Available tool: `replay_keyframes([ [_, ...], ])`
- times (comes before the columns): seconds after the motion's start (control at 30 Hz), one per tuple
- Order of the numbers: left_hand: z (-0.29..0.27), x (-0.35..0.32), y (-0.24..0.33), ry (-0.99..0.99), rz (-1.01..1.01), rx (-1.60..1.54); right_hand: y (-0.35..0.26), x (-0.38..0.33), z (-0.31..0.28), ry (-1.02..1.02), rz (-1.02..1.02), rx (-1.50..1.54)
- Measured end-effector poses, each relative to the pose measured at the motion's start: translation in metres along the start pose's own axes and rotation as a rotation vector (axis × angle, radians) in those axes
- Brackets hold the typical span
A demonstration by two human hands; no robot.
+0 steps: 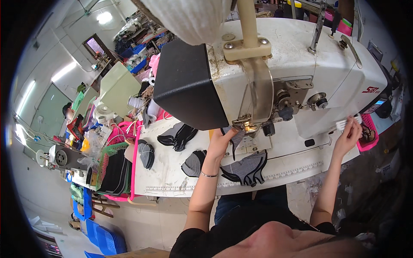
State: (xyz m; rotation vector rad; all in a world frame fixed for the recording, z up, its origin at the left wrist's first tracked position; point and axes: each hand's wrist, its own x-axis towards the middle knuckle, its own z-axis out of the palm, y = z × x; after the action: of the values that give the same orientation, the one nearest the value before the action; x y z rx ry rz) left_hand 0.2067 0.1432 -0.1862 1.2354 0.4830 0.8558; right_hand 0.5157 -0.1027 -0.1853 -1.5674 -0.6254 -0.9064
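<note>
Sewing machine [301, 64]: a large white body with a black end cover, standing on the white table [172, 172]; everything below is placed from it.
Table: under the machine, its front edge carrying a printed ruler strip.
Stack of dark pieces [112, 172]: well left of the machine, in a green and pink basket off the table's left end.
Grey-and-black cut pieces [247, 168]: a fanned pile on the table just in front of the machine's needle end.
More cut pieces [176, 136]: left of the needle end, spread flat on the table.
Left hand [221, 144]: under the machine's needle end, fingers pressed flat on a grey fabric piece [236, 136] lying at the presser foot; not curled round it.
Right hand [349, 135]: at the machine's right end, fingertips pinching a small white comb-like part [346, 122].
Pink basket [369, 136]: just right of the machine's base, beside the right hand.
</note>
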Motion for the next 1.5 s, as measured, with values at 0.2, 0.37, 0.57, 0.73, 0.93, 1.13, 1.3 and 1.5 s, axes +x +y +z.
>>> replay_keyframes([
  [0.2, -0.009, 0.000, -0.005, -0.074, -0.033, -0.033, 0.013, -0.006, 0.009, 0.023, -0.020, 0.168],
  [0.37, -0.010, -0.001, -0.003, -0.072, -0.042, 0.000, 0.005, -0.007, 0.009, 0.032, 0.004, 0.132],
  [0.57, -0.006, -0.003, 0.000, -0.072, -0.032, 0.007, 0.011, -0.007, 0.009, 0.034, -0.004, 0.147],
  [0.73, -0.002, -0.005, 0.001, -0.057, -0.021, 0.027, 0.004, -0.007, 0.007, 0.034, 0.041, 0.133],
  [0.93, -0.004, -0.007, 0.001, -0.031, -0.044, 0.015, -0.050, -0.033, 0.017, 0.031, -0.028, 0.421],
  [1.13, -0.013, -0.001, -0.003, -0.106, -0.042, 0.068, -0.106, -0.080, 0.092, -1.030, 0.478, 0.576],
  [1.3, -0.016, -0.002, -0.002, -0.097, -0.030, 0.072, -0.126, -0.072, 0.097, -1.186, 0.418, 0.889],
  [1.5, -0.012, 0.001, -0.003, -0.095, -0.042, 0.054, -0.105, -0.096, 0.122, -1.261, 0.164, 0.575],
])
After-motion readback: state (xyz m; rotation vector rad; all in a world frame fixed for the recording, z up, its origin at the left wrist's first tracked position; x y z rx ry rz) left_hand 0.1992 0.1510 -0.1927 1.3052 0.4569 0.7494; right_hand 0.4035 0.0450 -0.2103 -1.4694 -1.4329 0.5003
